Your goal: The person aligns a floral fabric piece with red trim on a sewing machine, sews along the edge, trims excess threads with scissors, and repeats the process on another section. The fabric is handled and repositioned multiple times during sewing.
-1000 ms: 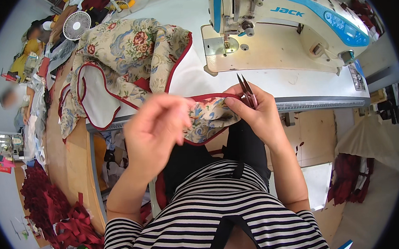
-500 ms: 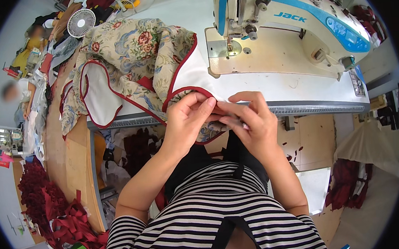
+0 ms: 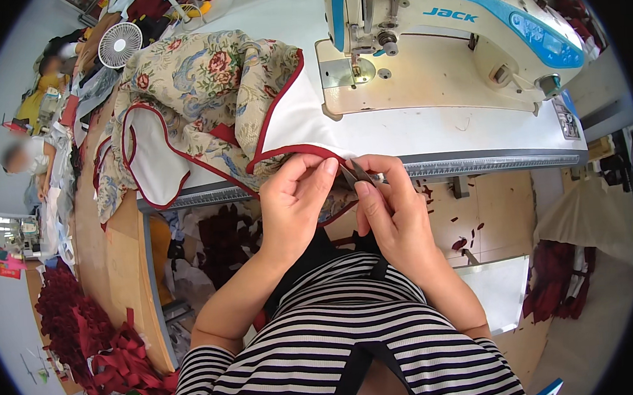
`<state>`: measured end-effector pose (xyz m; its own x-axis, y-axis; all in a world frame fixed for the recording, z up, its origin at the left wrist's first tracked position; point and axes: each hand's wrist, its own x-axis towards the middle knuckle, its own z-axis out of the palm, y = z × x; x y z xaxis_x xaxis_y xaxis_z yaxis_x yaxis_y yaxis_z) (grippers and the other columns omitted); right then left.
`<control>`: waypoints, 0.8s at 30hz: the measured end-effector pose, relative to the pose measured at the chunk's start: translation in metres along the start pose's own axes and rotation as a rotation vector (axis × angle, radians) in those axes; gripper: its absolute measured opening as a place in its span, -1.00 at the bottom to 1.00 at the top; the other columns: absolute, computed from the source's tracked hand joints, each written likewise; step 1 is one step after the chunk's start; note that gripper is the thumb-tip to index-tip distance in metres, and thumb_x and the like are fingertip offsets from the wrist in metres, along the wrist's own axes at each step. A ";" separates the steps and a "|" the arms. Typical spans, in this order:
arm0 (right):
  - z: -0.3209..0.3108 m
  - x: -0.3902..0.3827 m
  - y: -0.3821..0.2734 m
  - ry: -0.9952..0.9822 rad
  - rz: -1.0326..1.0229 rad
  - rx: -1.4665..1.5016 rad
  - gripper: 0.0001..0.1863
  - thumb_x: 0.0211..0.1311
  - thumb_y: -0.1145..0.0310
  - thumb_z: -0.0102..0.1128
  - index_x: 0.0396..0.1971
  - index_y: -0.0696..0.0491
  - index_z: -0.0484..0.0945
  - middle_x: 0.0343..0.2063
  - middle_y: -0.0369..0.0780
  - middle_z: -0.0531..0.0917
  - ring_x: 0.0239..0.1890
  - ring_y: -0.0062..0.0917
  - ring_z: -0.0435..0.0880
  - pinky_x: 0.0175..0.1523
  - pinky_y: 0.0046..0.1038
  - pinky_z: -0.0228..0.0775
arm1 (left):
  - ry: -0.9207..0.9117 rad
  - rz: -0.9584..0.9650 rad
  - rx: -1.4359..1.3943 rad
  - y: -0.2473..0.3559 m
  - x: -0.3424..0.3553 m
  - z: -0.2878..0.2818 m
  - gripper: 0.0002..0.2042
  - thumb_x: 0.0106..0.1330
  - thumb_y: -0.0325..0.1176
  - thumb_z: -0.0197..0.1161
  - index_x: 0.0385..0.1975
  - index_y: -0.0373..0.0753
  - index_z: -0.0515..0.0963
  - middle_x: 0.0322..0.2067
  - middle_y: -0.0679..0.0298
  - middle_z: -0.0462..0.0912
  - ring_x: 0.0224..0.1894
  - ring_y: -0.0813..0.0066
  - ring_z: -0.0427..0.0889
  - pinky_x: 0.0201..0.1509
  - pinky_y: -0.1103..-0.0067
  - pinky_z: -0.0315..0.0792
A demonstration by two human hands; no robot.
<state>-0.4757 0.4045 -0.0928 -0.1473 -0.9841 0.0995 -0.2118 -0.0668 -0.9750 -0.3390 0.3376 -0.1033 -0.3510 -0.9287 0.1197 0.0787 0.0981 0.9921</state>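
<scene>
A floral tapestry fabric piece [image 3: 209,73] with white lining and dark red binding [image 3: 278,105] lies bunched on the sewing table, its near part hanging over the front edge. Between thumb and fingers, my left hand [image 3: 295,203] pinches a corner of the red-bound edge. My right hand [image 3: 398,210] is closed around small thread snips [image 3: 359,174], their dark pointed blades parted and lying right by that corner. Whether the blades touch the binding or a thread, I cannot tell. My right palm and fingers hide the snips' handle.
A white and blue sewing machine [image 3: 458,19] stands behind my right hand. A ruler strip [image 3: 476,165] runs along the table's front edge. A small white fan [image 3: 120,45] is at the far left. Red fabric strips [image 3: 122,354] heap at lower left. Two people sit farther off at left.
The snips' blades have come into view in my right hand, pointing at the pinched corner. My right thumb has shifted onto them. My left hand keeps its pinch.
</scene>
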 end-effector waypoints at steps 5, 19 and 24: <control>0.000 0.002 0.000 0.011 0.013 -0.010 -0.77 0.35 0.44 -0.03 -0.04 0.10 0.30 -0.76 -0.27 0.50 -0.73 -0.58 0.51 -0.59 -0.55 0.28 | 0.014 0.023 -0.033 -0.001 -0.001 0.001 -0.85 0.35 -0.43 0.15 -0.26 -0.42 0.52 -0.40 0.42 0.56 -0.39 0.84 0.41 -0.35 0.84 0.30; -0.001 0.003 0.001 -0.013 0.008 0.003 -0.76 0.35 0.45 -0.03 -0.03 0.11 0.29 -0.76 -0.27 0.49 -0.74 -0.58 0.50 -0.59 -0.56 0.28 | 0.009 0.012 -0.024 -0.003 -0.003 0.000 -0.86 0.34 -0.44 0.16 -0.25 -0.41 0.53 -0.40 0.44 0.55 -0.39 0.84 0.40 -0.37 0.84 0.29; -0.001 0.003 0.000 -0.013 0.019 -0.002 -0.77 0.35 0.45 -0.04 -0.03 0.11 0.29 -0.77 -0.27 0.49 -0.74 -0.60 0.49 -0.59 -0.57 0.27 | 0.012 0.022 -0.075 -0.003 -0.004 0.001 -0.87 0.32 -0.48 0.16 -0.24 -0.41 0.53 -0.37 0.41 0.57 -0.36 0.82 0.44 -0.33 0.83 0.33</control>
<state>-0.4771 0.4012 -0.0924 -0.1386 -0.9873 0.0782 -0.2109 -0.0477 -0.9763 -0.3388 0.3410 -0.1069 -0.3373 -0.9309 0.1404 0.1557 0.0919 0.9835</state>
